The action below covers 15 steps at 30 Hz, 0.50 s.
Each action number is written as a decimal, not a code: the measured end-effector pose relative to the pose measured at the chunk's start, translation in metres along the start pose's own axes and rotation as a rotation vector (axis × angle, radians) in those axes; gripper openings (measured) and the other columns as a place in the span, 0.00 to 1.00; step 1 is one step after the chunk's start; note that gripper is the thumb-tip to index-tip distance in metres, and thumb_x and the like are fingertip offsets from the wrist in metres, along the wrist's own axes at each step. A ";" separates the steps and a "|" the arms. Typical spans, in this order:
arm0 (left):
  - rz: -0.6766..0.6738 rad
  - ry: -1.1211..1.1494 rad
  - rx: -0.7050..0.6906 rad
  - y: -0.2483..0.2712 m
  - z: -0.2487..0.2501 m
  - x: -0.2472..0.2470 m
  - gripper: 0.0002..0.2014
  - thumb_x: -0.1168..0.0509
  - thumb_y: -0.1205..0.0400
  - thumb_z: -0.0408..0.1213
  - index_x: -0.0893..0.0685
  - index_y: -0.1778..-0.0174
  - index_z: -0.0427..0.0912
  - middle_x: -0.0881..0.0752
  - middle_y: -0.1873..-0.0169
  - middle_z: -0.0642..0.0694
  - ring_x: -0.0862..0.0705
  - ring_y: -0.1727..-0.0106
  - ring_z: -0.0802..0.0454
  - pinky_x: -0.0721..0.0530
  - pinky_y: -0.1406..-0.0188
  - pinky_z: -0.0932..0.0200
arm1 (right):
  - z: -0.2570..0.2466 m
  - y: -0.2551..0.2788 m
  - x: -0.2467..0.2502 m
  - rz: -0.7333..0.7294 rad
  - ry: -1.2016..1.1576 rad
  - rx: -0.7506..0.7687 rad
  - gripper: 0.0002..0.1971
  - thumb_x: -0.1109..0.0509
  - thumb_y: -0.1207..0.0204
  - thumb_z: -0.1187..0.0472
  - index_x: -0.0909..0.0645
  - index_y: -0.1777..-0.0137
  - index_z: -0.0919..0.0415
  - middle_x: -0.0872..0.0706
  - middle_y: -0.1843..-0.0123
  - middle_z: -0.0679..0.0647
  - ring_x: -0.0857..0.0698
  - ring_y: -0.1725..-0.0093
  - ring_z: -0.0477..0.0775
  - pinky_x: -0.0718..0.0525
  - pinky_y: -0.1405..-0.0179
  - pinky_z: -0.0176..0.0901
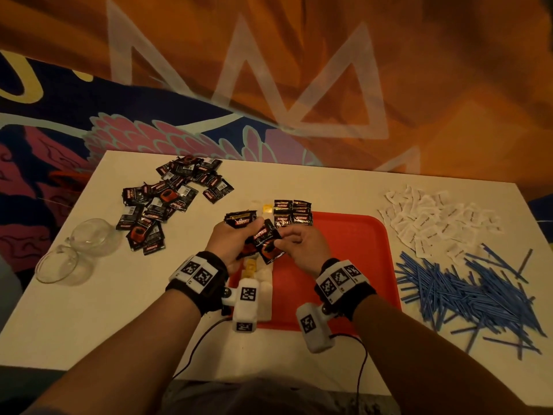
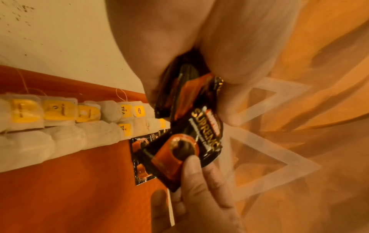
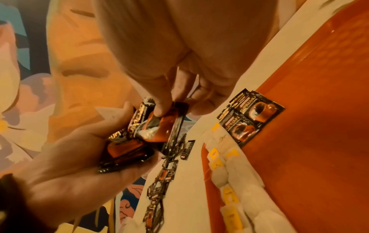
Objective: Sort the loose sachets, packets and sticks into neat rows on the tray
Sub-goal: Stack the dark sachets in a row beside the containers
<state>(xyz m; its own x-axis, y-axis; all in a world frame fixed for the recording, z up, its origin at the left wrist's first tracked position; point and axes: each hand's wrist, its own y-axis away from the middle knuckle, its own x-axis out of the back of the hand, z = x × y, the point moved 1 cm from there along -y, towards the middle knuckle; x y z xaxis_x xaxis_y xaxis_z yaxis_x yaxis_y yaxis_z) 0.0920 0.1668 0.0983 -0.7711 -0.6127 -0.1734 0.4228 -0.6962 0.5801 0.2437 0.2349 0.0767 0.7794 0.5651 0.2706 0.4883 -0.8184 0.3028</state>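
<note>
Above the left part of the red tray (image 1: 353, 265), my left hand (image 1: 239, 235) grips a small stack of black coffee sachets (image 1: 241, 219). My right hand (image 1: 285, 239) pinches one black-and-orange coffee sachet (image 1: 267, 245) at the front of that stack. In the left wrist view the right hand's thumb presses on this sachet (image 2: 191, 148); in the right wrist view the same sachet (image 3: 159, 124) sits tilted between the fingers. Several coffee sachets (image 1: 293, 213) lie in neat rows at the tray's far left corner. Tea bags (image 1: 254, 272) with yellow tags line its left edge.
A loose heap of coffee sachets (image 1: 167, 202) lies at the table's far left, with two clear glass cups (image 1: 74, 250) in front of it. White sachets (image 1: 434, 223) and blue sticks (image 1: 466, 295) are piled right of the tray. The tray's middle and right show bare red.
</note>
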 end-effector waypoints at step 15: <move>0.162 -0.014 0.173 -0.044 -0.021 0.019 0.06 0.30 0.17 0.38 0.13 0.53 0.38 0.11 0.66 0.43 0.13 0.67 0.47 0.12 0.62 0.49 | 0.058 -0.043 0.011 0.122 0.302 -0.259 0.12 0.25 0.23 0.54 0.12 0.41 0.56 0.12 0.42 0.48 0.15 0.44 0.46 0.17 0.45 0.37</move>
<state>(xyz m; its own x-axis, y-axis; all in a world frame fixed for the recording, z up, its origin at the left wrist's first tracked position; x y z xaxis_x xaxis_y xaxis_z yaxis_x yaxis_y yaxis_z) 0.0685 0.1781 0.0531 -0.7067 -0.7052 -0.0570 0.4544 -0.5141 0.7275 0.2543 0.2704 0.0143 0.6561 0.5022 0.5634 0.2545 -0.8500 0.4613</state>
